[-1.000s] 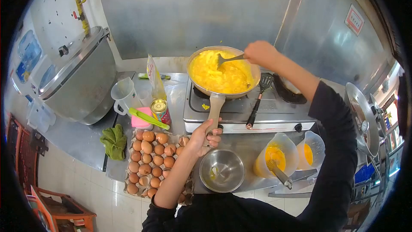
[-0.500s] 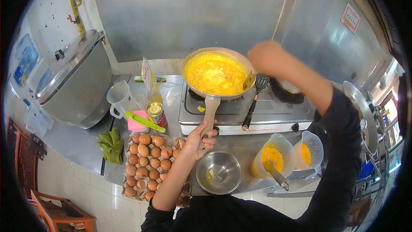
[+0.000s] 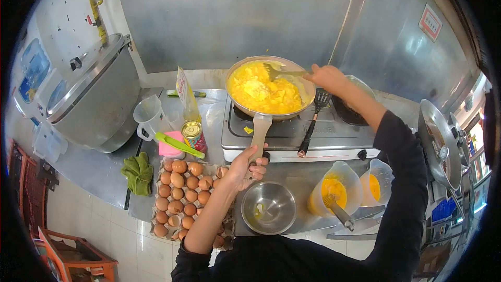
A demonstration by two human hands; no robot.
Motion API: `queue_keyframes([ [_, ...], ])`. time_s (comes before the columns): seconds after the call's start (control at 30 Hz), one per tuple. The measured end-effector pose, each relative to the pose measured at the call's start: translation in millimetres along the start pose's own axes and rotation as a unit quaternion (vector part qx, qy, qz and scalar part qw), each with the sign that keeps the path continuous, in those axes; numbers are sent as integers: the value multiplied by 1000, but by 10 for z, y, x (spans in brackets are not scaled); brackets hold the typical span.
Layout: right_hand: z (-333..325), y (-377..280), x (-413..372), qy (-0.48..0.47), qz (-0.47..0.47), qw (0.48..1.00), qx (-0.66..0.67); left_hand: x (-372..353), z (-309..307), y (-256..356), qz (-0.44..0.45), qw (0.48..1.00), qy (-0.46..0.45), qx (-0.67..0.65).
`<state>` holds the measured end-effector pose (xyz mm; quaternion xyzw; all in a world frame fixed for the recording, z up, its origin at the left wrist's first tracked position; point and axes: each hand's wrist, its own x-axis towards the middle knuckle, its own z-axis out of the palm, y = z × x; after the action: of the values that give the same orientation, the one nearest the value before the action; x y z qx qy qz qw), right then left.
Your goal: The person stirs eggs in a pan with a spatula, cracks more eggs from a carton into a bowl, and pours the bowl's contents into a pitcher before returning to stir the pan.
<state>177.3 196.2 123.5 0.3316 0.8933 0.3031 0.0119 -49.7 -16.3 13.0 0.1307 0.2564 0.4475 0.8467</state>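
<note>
My left hand point(image 3: 246, 169) is wrapped round the beige handle of a frying pan point(image 3: 308, 98), which sits on the left burner of a gas stove. Yellow scrambled eggs point(image 3: 263, 90) fill much of the pan, in soft lumps. At the pan's upper right rim, my right hand point(image 3: 330, 79) is closed on the handle of a slotted spatula point(image 3: 287, 72). The spatula's head reaches into the far side of the eggs. Below the pan handle stands a steel bowl point(image 3: 268, 211) with a little egg residue. A tray of brown eggs point(image 3: 183, 194), some cracked shells among them, lies beside my left forearm.
A black slotted turner point(image 3: 313, 120) lies across the stove point(image 3: 336, 143). Two plastic jugs hold beaten egg, the nearer jug point(image 3: 352, 177) with a whisk point(image 3: 339, 211) inside. Leftward are a can point(image 3: 193, 138), a clear jug point(image 3: 150, 117), a green cloth point(image 3: 137, 173) and a large pot point(image 3: 94, 99).
My right hand has swung the spatula from the pan's right side to its far side, pushing through the eggs. The eggs have shifted and bunched. My left hand keeps its hold.
</note>
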Motion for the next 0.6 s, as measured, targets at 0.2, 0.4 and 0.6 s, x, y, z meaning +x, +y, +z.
queue_keyframes([
  [0.2,-847,364,33,-50,-69,986,142,31,-68,-1,-1,999,-37,-27],
  [0.4,-1281,630,-393,-190,-54,959,203,39,-83,-2,-8,998,-48,-39],
  [0.6,-1100,222,-561,-215,-39,943,252,34,-72,5,-10,999,-41,-26],
])
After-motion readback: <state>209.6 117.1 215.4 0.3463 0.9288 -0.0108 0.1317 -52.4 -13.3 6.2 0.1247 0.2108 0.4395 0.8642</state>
